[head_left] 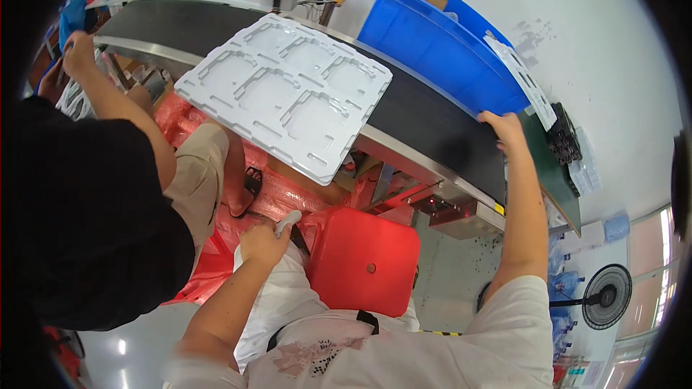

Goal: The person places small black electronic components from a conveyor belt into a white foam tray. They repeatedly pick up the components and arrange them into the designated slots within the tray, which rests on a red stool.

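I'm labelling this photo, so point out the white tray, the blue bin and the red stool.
White tray (282,94): head view, on its upper face, near the middle.
Blue bin (436,47): head view, on its long outer wall.
Red stool (360,251): head view, on its seat, above the hole.

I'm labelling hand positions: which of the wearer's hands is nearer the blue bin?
Right. The right hand is close by the right end of the blue bin; the left hand is farther off, left of the red stool.
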### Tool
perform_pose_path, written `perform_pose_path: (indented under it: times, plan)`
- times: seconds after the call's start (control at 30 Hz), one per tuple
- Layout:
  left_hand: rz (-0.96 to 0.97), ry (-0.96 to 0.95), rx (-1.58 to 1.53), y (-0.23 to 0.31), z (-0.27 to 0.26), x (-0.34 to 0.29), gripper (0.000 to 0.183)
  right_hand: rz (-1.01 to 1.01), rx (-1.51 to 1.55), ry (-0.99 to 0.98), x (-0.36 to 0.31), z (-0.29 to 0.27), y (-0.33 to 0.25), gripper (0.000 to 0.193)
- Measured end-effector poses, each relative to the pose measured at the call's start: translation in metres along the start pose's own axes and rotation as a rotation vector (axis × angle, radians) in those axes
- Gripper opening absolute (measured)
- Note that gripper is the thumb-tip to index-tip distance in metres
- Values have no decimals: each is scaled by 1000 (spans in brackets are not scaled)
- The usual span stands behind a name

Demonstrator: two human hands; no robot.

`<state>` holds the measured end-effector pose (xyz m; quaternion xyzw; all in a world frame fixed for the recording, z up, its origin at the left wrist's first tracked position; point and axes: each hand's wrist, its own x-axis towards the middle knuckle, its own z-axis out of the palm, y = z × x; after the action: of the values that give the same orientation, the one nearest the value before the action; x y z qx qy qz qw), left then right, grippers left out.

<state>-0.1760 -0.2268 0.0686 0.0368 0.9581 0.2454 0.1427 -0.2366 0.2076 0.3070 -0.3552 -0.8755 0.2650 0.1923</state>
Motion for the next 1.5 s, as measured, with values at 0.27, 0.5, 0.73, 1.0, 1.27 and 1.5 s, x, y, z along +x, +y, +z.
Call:
perform_pose_path:
  times: [0.27, 0.5, 0.73, 1.0, 1.27, 1.5]
  plan:
    - [169, 51, 76, -7, -8, 29, 43, 105, -2, 195, 32, -57, 126, 39]
    - [195, 34, 307, -3, -22, 50, 41, 183, -268, 284, 69, -58, 177, 62]
    - [382, 174, 274, -12, -27, 66, 34, 263, -405, 237, 118, -24, 146, 93]
    - [357, -8, 413, -73, -29, 83, 33, 82, -240, 203, 160, 26, 137, 120]
    - [247, -43, 491, -21, -36, 78, 46, -146, 95, 643, 59, -14, 149, 85]
    - [264, 77, 423, -23, -45, 59, 40, 188, 963, 34, -204, 5, 58, 31]
